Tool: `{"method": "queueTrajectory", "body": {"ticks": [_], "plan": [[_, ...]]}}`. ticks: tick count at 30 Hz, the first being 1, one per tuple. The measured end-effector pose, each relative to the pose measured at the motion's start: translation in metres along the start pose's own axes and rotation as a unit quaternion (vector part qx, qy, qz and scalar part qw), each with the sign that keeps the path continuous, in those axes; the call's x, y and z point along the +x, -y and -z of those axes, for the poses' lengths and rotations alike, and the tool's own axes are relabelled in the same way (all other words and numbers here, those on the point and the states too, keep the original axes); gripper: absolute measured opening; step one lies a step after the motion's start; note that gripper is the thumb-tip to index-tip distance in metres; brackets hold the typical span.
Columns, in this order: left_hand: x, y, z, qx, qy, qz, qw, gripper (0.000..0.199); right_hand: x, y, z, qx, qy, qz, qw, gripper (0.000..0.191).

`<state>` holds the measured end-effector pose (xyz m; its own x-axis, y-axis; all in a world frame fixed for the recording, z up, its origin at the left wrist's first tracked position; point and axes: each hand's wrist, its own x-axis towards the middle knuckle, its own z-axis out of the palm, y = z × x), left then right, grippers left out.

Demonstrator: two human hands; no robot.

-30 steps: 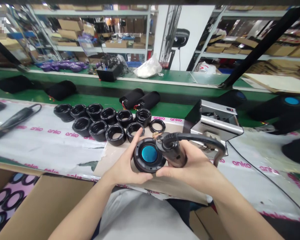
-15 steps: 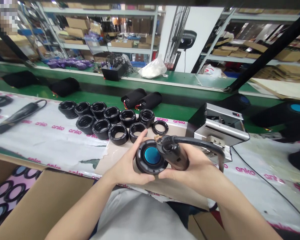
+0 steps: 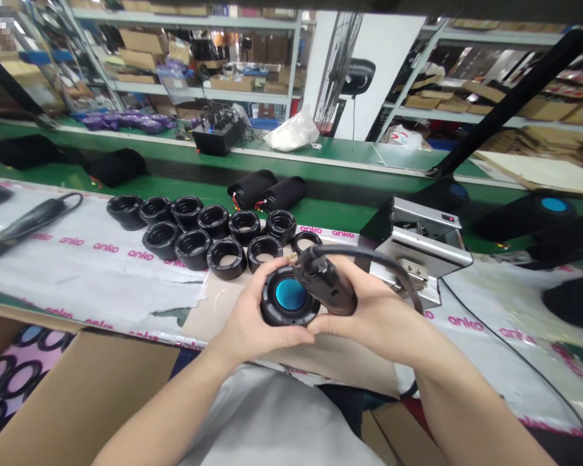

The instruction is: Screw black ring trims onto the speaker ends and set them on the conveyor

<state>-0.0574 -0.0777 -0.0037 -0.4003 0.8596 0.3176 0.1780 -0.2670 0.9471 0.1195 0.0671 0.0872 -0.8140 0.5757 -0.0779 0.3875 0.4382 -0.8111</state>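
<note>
A round black housing with a shiny blue disc [image 3: 291, 295] stands in front of me, its disc facing up. My left hand [image 3: 252, 317] is wrapped round its left side, with the thumb along the near edge. My right hand [image 3: 374, 310] grips a black corded power tool [image 3: 326, 283], its head over the housing's upper right rim. The right thumb reaches the housing's near edge. The tool's tip is hard to make out. Behind the hands stand several black rings [image 3: 227, 259] in two rows, and one thinner ring [image 3: 307, 242] lies beside them.
To the right is a silver and black machine [image 3: 418, 239] with a cable. Black cylinders [image 3: 284, 193] lie on the green conveyor [image 3: 184, 197]. A dark corded tool [image 3: 26, 226] lies at the left. An open cardboard box [image 3: 97, 388] with ringed discs is at the lower left.
The view has shifted slightly to the right. The left fingers have closed in round the housing, and the left thumb now reaches further right, against the right thumb.
</note>
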Motion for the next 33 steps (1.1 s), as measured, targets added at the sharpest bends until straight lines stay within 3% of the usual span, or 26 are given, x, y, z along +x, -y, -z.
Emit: {"method": "queueTrajectory", "body": {"ticks": [2, 4, 7, 9, 10, 12, 15, 20, 23, 33], "plan": [[0.001, -0.004, -0.001, 0.023, -0.006, 0.004, 1.0, 0.094, -0.004, -0.001, 0.011, 0.058, -0.057, 0.006, 0.997, 0.067], [0.001, -0.005, 0.0, 0.036, -0.006, -0.007, 0.999, 0.09, -0.013, -0.004, 0.028, 0.169, -0.178, 0.014, 0.969, 0.057], [0.0, -0.003, 0.002, 0.059, -0.014, -0.032, 0.998, 0.083, -0.03, -0.006, 0.057, 0.337, -0.39, 0.093, 0.852, 0.055], [0.001, 0.0, -0.001, 0.083, -0.018, -0.049, 0.995, 0.078, -0.04, -0.008, 0.073, 0.382, -0.483, 0.15, 0.774, 0.059], [0.003, 0.001, -0.004, 0.093, -0.015, -0.055, 0.994, 0.078, -0.043, -0.009, 0.08, 0.385, -0.505, 0.171, 0.753, 0.059], [0.01, 0.002, -0.014, 0.102, -0.002, -0.064, 0.993, 0.077, -0.045, -0.013, 0.088, 0.372, -0.51, 0.191, 0.752, 0.057], [0.024, 0.002, -0.038, 0.095, 0.032, -0.074, 0.992, 0.078, -0.034, -0.022, 0.09, 0.337, -0.485, 0.2, 0.782, 0.058], [0.04, 0.001, -0.072, 0.087, 0.086, -0.089, 0.988, 0.077, 0.001, -0.042, 0.087, 0.325, -0.484, 0.275, 0.764, 0.058], [0.042, 0.002, -0.076, 0.08, 0.099, -0.099, 0.987, 0.079, 0.013, -0.05, 0.087, 0.352, -0.454, 0.268, 0.774, 0.057], [0.052, 0.002, -0.074, 0.075, 0.094, -0.107, 0.987, 0.077, 0.024, -0.06, 0.078, 0.351, -0.439, 0.223, 0.796, 0.06]]}}
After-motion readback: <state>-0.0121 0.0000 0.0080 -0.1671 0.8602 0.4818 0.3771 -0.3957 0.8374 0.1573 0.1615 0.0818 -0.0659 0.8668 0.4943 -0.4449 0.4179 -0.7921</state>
